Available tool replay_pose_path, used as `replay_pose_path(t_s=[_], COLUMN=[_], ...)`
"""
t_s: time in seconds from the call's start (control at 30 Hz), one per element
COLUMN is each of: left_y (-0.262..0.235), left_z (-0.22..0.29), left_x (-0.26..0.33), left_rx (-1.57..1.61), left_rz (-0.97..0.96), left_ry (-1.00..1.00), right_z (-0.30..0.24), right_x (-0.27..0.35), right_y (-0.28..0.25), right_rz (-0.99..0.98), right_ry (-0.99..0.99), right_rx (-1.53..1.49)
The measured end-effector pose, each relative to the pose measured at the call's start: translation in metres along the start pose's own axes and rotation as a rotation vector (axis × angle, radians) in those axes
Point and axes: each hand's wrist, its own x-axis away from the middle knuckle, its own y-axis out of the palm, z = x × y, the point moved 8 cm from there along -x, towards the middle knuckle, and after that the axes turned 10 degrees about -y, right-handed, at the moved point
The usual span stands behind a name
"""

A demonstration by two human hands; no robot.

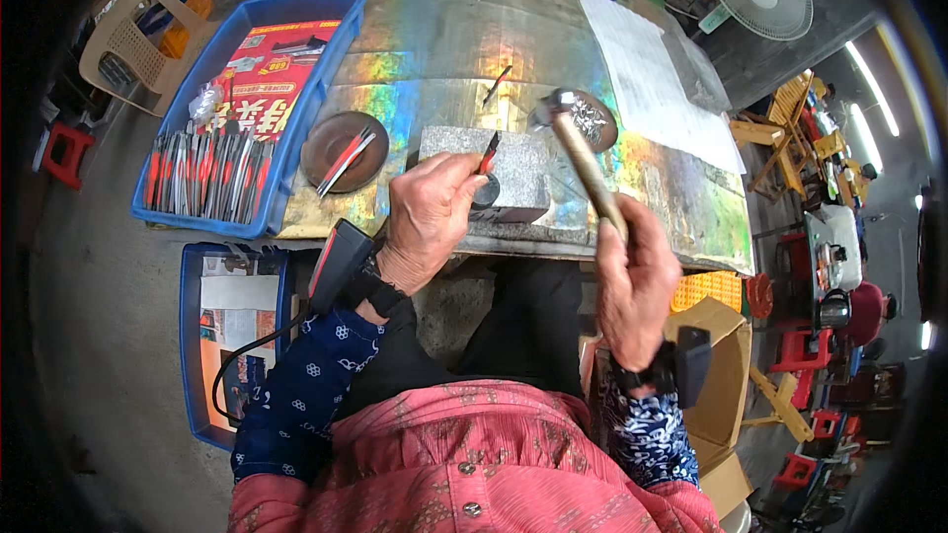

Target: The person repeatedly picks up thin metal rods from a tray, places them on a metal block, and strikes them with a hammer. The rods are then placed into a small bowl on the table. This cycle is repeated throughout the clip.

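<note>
My left hand [430, 212] pinches a slim red piece with a dark pointed tip [490, 150], held upright over the near side of a grey speckled block [528, 166]. A round black disc [485, 191] sits at the block's near edge, just beside my fingertips. My right hand [637, 281] is wrapped round the wooden handle of a hammer [591, 170]. The hammer's metal head [553, 109] is raised, a little blurred, near the block's far right corner. Another slim dark piece [497, 85] lies on the table beyond the block.
A blue tray [276, 222] holds several slim red, black and silver pieces. One brown bowl [321, 153] carries more; another bowl [610, 128] has small metal bits. White paper [652, 79] covers the right side. A second blue tray [188, 336] and cardboard box [726, 365] flank my legs.
</note>
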Motion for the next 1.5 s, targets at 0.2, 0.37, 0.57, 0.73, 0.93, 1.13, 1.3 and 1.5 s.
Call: replay_pose_path(t_s=[0.2,0.37,0.57,0.73,0.93,1.13,1.3,1.5], left_y=[0.001,0.001,0.001,0.000,-0.002,0.000,-0.002,-0.001], left_z=[-0.001,-0.002,-0.002,0.000,0.000,-0.001,0.000,0.002], left_x=[0.001,0.003,0.003,0.002,0.003,0.003,0.002,0.004], left_rx=[0.012,-0.011,-0.007,-0.010,0.001,-0.016,-0.019,0.009], left_rz=[0.015,0.014,0.004,0.010,0.031,0.012,0.016,0.017], left_ry=[0.002,-0.017,-0.030,-0.004,0.007,-0.021,-0.004,0.029], right_z=[-0.063,-0.073,-0.096,-0.078,-0.067,-0.103,-0.077,-0.056], right_x=[-0.012,-0.018,-0.016,-0.020,-0.022,-0.021,-0.025,-0.018], right_y=[-0.023,-0.018,-0.057,-0.030,-0.019,-0.052,-0.005,-0.027], right_rz=[-0.194,-0.222,0.042,-0.120,-0.215,0.116,-0.333,-0.156], right_ry=[-0.246,-0.277,-0.368,-0.289,-0.213,-0.424,-0.245,-0.087], right_rx=[0.117,0.132,0.091,0.078,0.061,0.004,0.204,0.001])
